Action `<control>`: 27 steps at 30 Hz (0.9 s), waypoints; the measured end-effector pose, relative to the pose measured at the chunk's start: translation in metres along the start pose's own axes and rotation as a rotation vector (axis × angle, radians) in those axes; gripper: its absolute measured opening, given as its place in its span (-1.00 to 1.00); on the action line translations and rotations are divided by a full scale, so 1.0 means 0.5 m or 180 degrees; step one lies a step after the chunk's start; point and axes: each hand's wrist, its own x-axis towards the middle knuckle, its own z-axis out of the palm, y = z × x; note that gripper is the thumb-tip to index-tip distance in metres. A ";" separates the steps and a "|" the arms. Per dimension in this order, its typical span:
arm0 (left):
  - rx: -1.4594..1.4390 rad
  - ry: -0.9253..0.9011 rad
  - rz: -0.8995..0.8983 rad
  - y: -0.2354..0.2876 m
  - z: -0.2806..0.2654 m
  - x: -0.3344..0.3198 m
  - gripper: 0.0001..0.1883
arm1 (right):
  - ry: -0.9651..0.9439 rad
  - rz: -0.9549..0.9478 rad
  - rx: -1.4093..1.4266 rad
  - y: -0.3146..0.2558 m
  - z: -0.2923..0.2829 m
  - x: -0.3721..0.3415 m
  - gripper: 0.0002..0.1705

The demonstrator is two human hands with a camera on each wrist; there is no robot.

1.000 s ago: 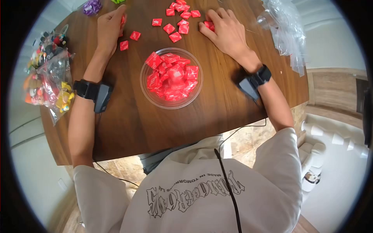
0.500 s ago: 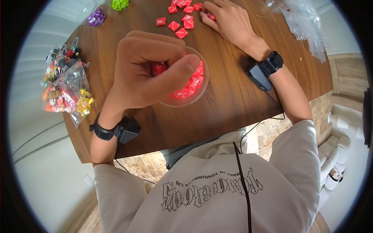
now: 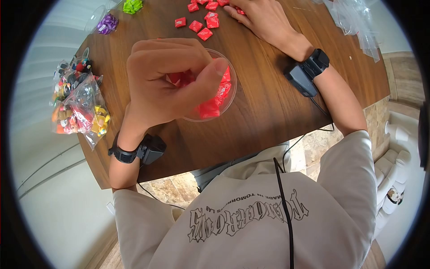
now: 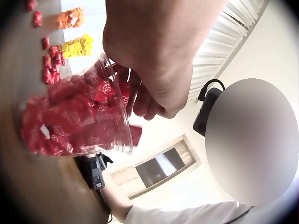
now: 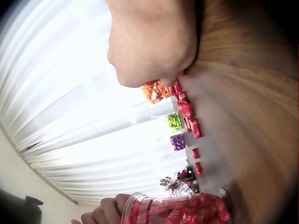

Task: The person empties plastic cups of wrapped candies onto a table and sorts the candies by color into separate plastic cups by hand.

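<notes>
A clear round plastic tub [image 3: 234, 89] is heaped with red wrapped candies [image 4: 70, 116]. My left hand [image 3: 154, 96] is raised over the tub's left side, fingers and thumb curled, with red wrappers showing in the curl. In the left wrist view its fingertips come right at the tub's rim [image 4: 125, 128]. At the far side of the table, my right hand [image 3: 264, 20] rests low, fingers bent around a red wrapped candy [image 3: 240, 11] that peeks out beside the thumb. More loose red candies [image 3: 195, 26] lie to its left.
Plastic bags of small figures [image 3: 78, 103] lie at the left edge. Purple candies [image 3: 108, 23] and green candies [image 3: 132, 6] stand at the back left. Orange [image 4: 71, 18] and yellow ones [image 4: 77, 46] show farther off. Clear bags [image 3: 354, 22] lie at the back right.
My left hand has come from the table's left side, nearer to me, up over the tub, where it has stayed for the last half second. The right hand keeps its place by the loose candies.
</notes>
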 end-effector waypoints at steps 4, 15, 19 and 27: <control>0.0058 0.0166 0.0085 -0.017 0.000 -0.002 -0.78 | -0.0045 -0.0138 0.0050 -0.015 -0.019 0.002 -0.69; 0.1400 0.1793 -0.1130 -0.294 -0.062 -0.060 -0.76 | -0.0389 0.0447 0.0868 -0.059 -0.096 0.024 -0.65; 0.2286 0.0905 -0.0440 -0.322 -0.074 -0.072 -0.77 | 0.0121 -0.0006 0.2285 -0.193 -0.139 0.028 -0.74; 0.2046 0.0873 -0.1055 -0.287 -0.058 -0.075 -0.73 | -0.0124 -0.0940 0.1665 -0.289 -0.106 0.031 -0.76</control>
